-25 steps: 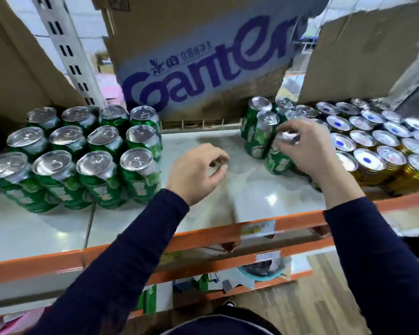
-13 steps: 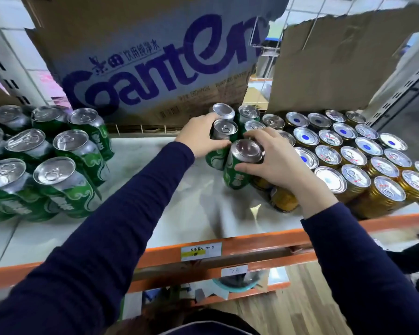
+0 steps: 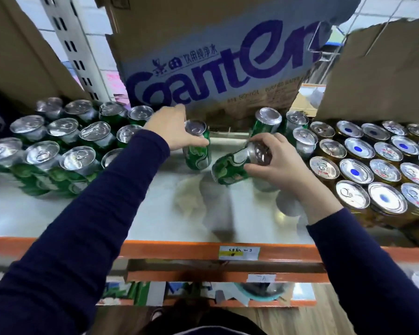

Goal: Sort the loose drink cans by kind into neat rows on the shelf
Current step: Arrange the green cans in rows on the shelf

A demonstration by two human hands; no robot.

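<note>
Head view shows you with a green can in each hand, over the bare middle of the shelf [image 3: 155, 213]. Your left hand [image 3: 177, 135] grips an upright green can [image 3: 197, 153] round its top rim. Your right hand [image 3: 278, 165] curls round the top end of a tilted green can [image 3: 230, 168], whose base points down and to the left. Whether that base touches the shelf I cannot tell. The green block [image 3: 58, 146] stands to the left and the gold cans [image 3: 373, 170] to the right. A few stray green cans [image 3: 300, 139] stand hard against the gold ones.

To do this step well, bring both cans to the right-hand edge of the green block, not into the open gap. Right the tilted can before you set it down, so that its base lands flat. Set each one touching its neighbours and in line with a row, filling the back places first. Ease your fingers off straight upward, or you may knock the packed cans. Afterwards, the strays beside the gold cans likely want the same trip.
</note>
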